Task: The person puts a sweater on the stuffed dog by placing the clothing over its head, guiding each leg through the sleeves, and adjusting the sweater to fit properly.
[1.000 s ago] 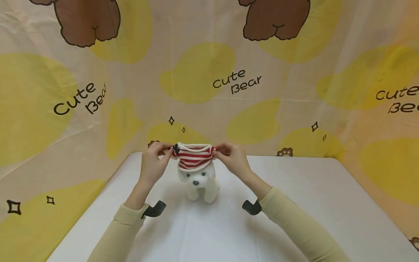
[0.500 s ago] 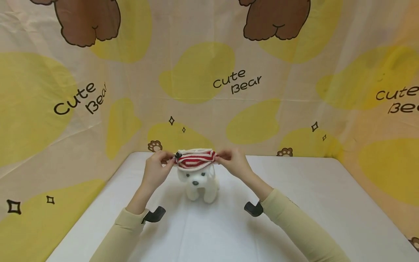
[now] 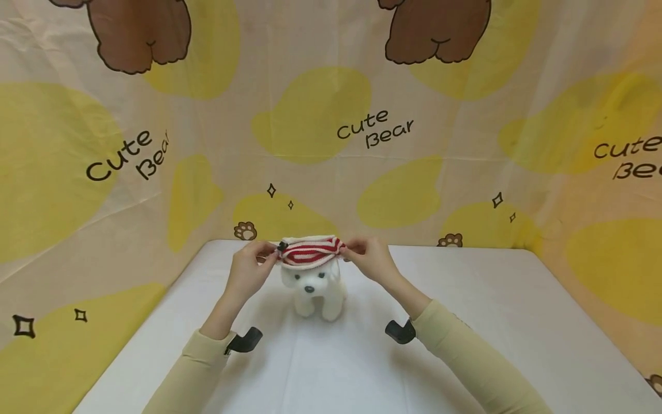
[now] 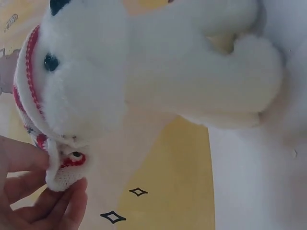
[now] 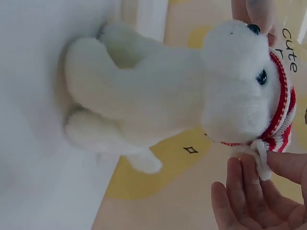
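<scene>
A white plush dog (image 3: 318, 293) stands upright on the white table, facing the head camera. Over the top of its head sits a small red-and-white striped knit sweater (image 3: 310, 253), its lower hem just above the eyes. My left hand (image 3: 250, 267) pinches one side of the sweater between thumb and fingers. On the other side, my right hand (image 3: 369, 259) pinches the opposite edge. In the left wrist view, a white knit flap with red trim (image 4: 72, 163) pokes out from between the left fingers. The right wrist view shows the sweater's white edge (image 5: 261, 160) between thumb and fingers.
The white table (image 3: 331, 368) spreads around the dog. Behind and beside it hangs a printed cloth (image 3: 310, 115) with yellow patches and bear drawings. A black angled piece sticks out from each cuff, one at the left wrist (image 3: 245, 340) and one at the right wrist (image 3: 400, 332).
Both hands have lowered the sweater's top edge, and it now lies flatter and more bunched on the dog's head. Over the last half second little has moved. The dog stays in place.
</scene>
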`<state>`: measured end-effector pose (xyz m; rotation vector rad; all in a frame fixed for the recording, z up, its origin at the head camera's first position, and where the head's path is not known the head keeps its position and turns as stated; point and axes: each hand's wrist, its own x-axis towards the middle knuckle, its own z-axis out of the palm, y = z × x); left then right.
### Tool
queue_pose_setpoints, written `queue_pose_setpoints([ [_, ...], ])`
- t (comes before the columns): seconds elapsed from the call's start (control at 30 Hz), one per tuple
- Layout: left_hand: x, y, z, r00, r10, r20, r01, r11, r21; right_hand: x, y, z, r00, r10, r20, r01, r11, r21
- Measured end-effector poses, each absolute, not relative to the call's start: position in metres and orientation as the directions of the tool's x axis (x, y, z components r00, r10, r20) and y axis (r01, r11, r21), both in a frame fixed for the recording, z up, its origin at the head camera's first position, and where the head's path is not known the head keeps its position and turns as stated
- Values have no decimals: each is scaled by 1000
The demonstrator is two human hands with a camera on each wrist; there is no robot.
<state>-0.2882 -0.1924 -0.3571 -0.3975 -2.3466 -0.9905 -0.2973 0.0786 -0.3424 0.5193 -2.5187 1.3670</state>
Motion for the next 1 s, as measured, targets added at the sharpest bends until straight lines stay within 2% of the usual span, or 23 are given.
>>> queue_pose_setpoints([
  [0.27,-277,-191,-355,-720,-72,691,486,658,575,-282,80,-334,-943,-131,306,-327,530,-783],
  [0.4,-266,-189,-353,-784,-146,604,406,615,676,-274,82,-334,-952,-106,286,-296,552,-780],
  [0.53,-262,-188,-354,-897,-174,407,269,515,814,-270,80,-335,-962,-130,240,-272,533,-801],
  [0.63,-264,-186,-357,-955,-158,250,162,426,890,-273,75,-338,-968,-155,199,-249,473,-845],
  [0.77,-266,-183,-360,-985,-123,119,68,358,931,-277,67,-341,-978,-155,138,-187,371,-910],
  [1.0,-267,-177,-363,-993,-118,25,-6,257,966,-280,58,-344,-992,-116,44,-78,307,-949],
])
